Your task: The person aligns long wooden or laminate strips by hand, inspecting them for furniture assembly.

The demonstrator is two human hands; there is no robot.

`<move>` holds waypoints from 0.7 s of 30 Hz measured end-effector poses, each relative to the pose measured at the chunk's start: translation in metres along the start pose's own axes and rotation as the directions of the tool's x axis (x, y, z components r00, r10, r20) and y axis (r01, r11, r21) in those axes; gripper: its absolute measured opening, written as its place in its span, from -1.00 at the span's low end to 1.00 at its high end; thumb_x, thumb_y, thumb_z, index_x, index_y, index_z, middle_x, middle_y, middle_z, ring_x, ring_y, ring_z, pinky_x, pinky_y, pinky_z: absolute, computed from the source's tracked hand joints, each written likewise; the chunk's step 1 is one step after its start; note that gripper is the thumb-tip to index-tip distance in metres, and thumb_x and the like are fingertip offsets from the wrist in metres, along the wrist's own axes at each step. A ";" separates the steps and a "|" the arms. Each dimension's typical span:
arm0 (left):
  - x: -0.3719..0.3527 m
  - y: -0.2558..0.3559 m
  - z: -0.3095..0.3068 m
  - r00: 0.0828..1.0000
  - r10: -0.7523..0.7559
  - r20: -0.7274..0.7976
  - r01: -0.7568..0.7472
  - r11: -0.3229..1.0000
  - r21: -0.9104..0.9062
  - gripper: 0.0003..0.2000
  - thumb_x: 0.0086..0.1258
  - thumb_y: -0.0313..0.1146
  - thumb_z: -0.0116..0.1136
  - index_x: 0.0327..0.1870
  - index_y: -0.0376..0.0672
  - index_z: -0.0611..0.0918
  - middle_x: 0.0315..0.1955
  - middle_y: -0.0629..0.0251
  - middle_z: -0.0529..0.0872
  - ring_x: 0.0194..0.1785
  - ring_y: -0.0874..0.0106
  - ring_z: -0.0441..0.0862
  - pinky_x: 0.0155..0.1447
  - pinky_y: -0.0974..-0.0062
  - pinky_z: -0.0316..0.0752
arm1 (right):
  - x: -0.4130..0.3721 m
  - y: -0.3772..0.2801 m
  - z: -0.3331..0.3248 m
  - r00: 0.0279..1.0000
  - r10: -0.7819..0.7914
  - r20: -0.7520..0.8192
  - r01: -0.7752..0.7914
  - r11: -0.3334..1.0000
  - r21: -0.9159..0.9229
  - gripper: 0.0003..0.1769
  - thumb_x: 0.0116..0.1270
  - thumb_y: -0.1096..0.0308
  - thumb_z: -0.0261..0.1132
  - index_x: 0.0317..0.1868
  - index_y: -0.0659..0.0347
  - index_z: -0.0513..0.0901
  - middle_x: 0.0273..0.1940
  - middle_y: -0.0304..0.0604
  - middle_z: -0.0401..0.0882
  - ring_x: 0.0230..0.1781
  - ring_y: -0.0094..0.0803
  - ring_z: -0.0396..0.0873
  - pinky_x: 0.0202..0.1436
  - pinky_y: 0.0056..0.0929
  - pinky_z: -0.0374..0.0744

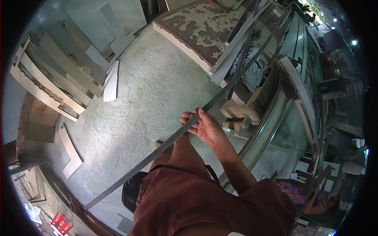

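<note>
The pale, rough floor (130, 90) spreads across the middle of your view, under everything else. Beyond you is the worktop (189, 23), its top patchy in brown and grey, with several long pieces (234, 49) lying over its right side. The long dark strip (138, 165) crosses in front of your body on a slant, its near end low on your left and the rest running up past the right side of the worktop; I cannot tell exactly where its far end lies. Your reddish-brown shirt (204, 196) fills the bottom of the view, behind the strip. Low on your right is another person in a flowered garment (290, 191), well apart from you. On your left, pale boards (63, 61) lean together in a group. A red chair (61, 224) shows at the lower left corner. A grey cloth (252, 74) is bunched up near the worktop, just beside the strip. On the floor lie 2 smaller flat pieces: a white piece (112, 80) beside the boards and an angled piece (71, 155) nearer you. Your right hand (206, 129) is palm up, its fingers grasping the strip loosely, thumb at 1 edge and fingertips past the other. I cannot tell how your left fingers are; they are outside the view.
</note>
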State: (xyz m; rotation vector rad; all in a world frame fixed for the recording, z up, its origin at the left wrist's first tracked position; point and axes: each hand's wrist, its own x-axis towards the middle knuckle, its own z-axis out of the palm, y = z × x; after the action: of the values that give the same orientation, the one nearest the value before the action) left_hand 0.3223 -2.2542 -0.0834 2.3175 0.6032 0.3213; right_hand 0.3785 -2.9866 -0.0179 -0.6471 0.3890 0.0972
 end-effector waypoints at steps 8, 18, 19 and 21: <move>0.026 -0.028 -0.036 1.000 -0.025 -0.007 0.024 0.999 -0.047 -0.59 0.34 -0.02 -0.01 -0.53 -0.21 0.55 -0.87 0.56 0.16 -0.81 0.72 0.05 -0.71 0.65 -0.10 | -0.001 -0.011 0.038 0.997 -0.080 0.006 0.080 0.991 -0.104 -0.67 0.39 0.06 -0.02 -0.26 0.18 0.43 -0.05 0.09 0.50 -0.01 -0.16 0.52 0.03 -0.20 0.52; 0.009 0.107 0.042 0.996 -0.086 0.034 0.089 0.991 -0.095 -0.62 0.35 -0.05 -0.01 -0.50 -0.20 0.55 -0.89 0.54 0.18 -0.84 0.71 0.06 -0.74 0.65 -0.11 | 0.031 -0.026 -0.008 0.988 -0.139 -0.062 0.136 0.989 -0.052 -0.73 0.41 0.11 -0.05 -0.20 0.11 0.44 -0.05 0.04 0.51 -0.01 -0.11 0.52 0.03 -0.18 0.52; 0.009 0.124 0.050 0.991 -0.118 0.068 0.124 0.988 -0.089 -0.63 0.36 -0.06 -0.02 -0.47 -0.21 0.56 -0.89 0.53 0.19 -0.83 0.70 0.07 -0.73 0.65 -0.12 | 0.034 -0.032 -0.013 0.981 -0.177 -0.078 0.174 0.983 -0.050 -0.73 0.40 0.12 -0.04 -0.22 0.14 0.44 -0.07 0.06 0.51 -0.02 -0.07 0.51 0.03 -0.16 0.53; 0.022 0.127 0.057 0.994 -0.098 0.052 0.102 0.991 -0.084 -0.64 0.36 -0.06 -0.02 -0.41 -0.22 0.57 -0.89 0.51 0.21 -0.83 0.70 0.08 -0.73 0.65 -0.11 | 0.040 -0.049 -0.023 0.975 -0.216 -0.059 0.212 0.975 -0.068 -0.72 0.40 0.11 -0.04 -0.21 0.13 0.44 -0.07 0.06 0.51 -0.02 -0.08 0.52 0.03 -0.16 0.53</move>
State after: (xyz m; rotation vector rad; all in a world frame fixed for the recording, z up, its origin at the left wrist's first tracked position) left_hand 0.4049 -2.3572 -0.0349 2.1972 0.6665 0.2399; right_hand 0.4185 -3.0408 -0.0217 -0.7510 0.3784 -0.1184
